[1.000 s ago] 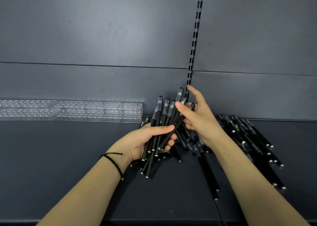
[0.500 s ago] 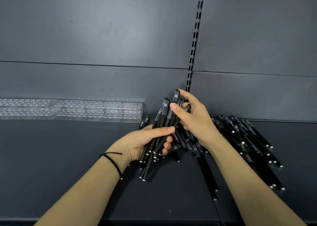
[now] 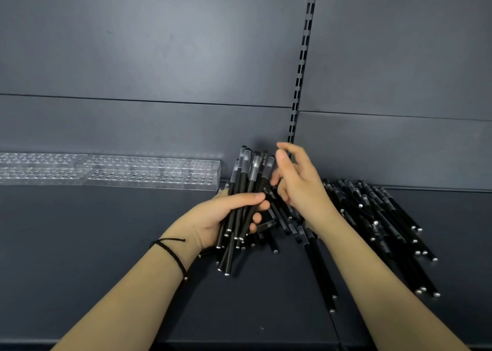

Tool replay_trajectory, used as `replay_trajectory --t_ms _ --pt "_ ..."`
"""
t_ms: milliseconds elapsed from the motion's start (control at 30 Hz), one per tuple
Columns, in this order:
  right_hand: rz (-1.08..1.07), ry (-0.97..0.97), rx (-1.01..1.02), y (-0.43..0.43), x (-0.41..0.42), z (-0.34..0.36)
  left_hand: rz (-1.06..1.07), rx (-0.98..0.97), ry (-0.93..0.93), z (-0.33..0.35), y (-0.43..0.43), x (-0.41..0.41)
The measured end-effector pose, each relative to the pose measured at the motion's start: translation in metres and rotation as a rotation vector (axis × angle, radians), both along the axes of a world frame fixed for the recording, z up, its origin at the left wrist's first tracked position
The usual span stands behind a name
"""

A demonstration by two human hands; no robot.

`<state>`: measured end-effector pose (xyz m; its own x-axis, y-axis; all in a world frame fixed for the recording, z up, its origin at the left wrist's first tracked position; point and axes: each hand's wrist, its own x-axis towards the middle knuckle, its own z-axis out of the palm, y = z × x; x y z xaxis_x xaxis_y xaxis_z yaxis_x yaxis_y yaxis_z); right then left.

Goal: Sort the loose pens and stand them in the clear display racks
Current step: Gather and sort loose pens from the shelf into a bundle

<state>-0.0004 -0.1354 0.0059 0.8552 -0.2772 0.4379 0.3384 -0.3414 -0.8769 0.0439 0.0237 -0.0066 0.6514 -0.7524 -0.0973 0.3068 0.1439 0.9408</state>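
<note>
My left hand (image 3: 213,217) grips a bundle of black pens (image 3: 249,180), clear caps pointing up and tilted slightly right, over the dark shelf (image 3: 106,244). My right hand (image 3: 300,185) hovers just right of the bundle's caps with thumb and forefinger loosely extended; I see no pen in it. A heap of loose black pens (image 3: 372,217) lies on the shelf under and to the right of my right wrist. Two clear display racks (image 3: 149,171) with rows of holes stand against the back wall at left, with no pens in them.
A slotted metal upright (image 3: 303,57) runs down the grey back panel just above my right hand. The second clear rack (image 3: 34,167) reaches the left frame edge. The shelf's front edge (image 3: 239,344) runs along the bottom.
My right hand has let go of the pen tops and drawn slightly right of the bundle. The pens in my left hand now stand closer together and more upright.
</note>
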Motion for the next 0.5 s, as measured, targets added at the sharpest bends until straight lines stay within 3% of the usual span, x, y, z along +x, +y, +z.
replay_trajectory --t_ms 100,233,500 --pt "-0.112 0.089 0.046 -0.006 0.001 0.001 0.09 -0.138 0.105 0.001 -0.001 0.005" --pt "-0.226 0.216 -0.166 -0.014 0.003 -0.003 0.169 -0.313 0.215 0.001 0.003 0.017" --pt "-0.14 0.538 -0.541 -0.011 -0.001 -0.005 0.244 -0.452 0.248 -0.001 0.007 0.028"
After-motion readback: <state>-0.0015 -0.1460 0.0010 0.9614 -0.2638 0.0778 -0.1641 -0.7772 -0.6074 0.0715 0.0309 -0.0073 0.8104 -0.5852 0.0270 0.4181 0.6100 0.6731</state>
